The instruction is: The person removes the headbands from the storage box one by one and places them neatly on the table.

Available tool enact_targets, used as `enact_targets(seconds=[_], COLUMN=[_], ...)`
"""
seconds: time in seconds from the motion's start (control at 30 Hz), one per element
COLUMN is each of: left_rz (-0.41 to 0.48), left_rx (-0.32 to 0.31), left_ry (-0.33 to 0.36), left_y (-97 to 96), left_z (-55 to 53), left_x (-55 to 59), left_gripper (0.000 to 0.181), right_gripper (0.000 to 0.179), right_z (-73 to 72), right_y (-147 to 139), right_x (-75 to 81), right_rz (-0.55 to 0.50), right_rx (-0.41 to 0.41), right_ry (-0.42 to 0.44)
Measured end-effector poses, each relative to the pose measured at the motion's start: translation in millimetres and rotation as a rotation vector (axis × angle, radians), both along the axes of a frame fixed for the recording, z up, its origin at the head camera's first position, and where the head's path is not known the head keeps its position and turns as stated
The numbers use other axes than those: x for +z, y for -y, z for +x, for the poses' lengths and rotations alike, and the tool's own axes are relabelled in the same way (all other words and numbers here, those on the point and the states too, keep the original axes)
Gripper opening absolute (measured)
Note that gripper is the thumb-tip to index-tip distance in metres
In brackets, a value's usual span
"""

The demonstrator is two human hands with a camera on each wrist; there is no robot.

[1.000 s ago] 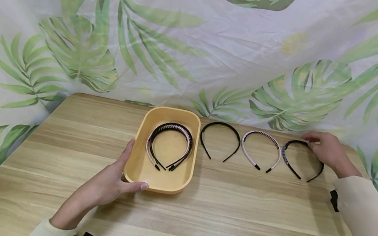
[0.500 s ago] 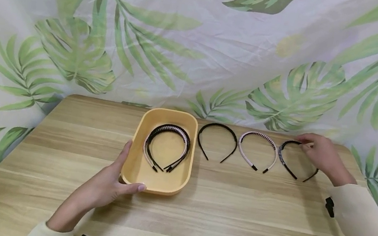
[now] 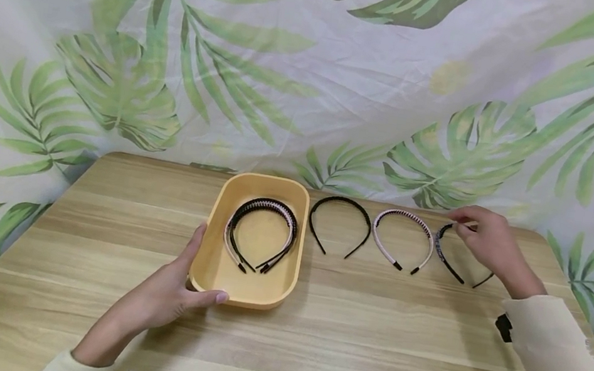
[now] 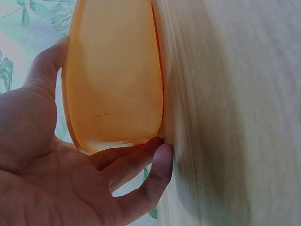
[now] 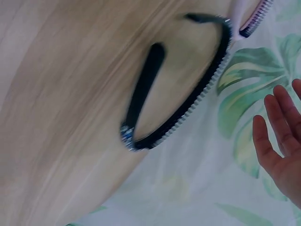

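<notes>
My left hand (image 3: 162, 293) grips the near left corner of a yellow box (image 3: 296, 261). In the left wrist view its thumb and fingers wrap round the box's end. Inside lie several black and pink headbands (image 3: 268, 204), nested together. At the right end of a row on the table lies a black headband with a glittery side (image 3: 449, 269). Over its top hovers my right hand (image 3: 485, 240), hiding part of the band. The right wrist view shows that hand's fingers (image 5: 261, 136) spread and apart from this headband (image 5: 146, 84).
Between the box and the glittery headband lie a black headband (image 3: 344, 199) and a pink headband (image 3: 407, 214), arches toward the back. A leaf-printed cloth (image 3: 266, 80) hangs behind the back edge of the wooden table (image 3: 343, 344).
My right hand has moved left across the top of the glittery headband, from its right side. My left hand keeps its hold on the box. The head view has shifted slightly.
</notes>
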State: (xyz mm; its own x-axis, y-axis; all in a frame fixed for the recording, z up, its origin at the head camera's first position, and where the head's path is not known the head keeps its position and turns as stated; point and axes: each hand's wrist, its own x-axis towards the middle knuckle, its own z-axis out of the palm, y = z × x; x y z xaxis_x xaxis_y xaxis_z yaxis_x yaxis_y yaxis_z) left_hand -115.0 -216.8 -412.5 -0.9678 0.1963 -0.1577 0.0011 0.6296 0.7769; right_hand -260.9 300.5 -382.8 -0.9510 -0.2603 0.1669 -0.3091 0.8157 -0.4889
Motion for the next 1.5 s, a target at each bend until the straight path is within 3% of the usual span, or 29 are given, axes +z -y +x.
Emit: enact_targets(seconds=[0.5,1.0,1.5], left_rz=[0.005,-0.001,-0.001], left_rx=[0.005,-0.008,-0.010], left_ry=[0.007,0.030,0.039], left_y=[4.3,1.9,1.5], left_z=[1.8,2.1,1.8], left_x=[0.3,-0.1,1.3], left_gripper=[0.133,0.134,0.134], right_gripper=[0.025,0.022,0.026], right_z=[14.6,25.0,26.4], right_y=[51.6,108.6,166.7], right_x=[17.3,15.3,13.2], right_rz=[-0.101,-0.234,-0.316], right_rx=[-0.001,0.049,0.108], right_ry=[-0.044,-0.075,0.000])
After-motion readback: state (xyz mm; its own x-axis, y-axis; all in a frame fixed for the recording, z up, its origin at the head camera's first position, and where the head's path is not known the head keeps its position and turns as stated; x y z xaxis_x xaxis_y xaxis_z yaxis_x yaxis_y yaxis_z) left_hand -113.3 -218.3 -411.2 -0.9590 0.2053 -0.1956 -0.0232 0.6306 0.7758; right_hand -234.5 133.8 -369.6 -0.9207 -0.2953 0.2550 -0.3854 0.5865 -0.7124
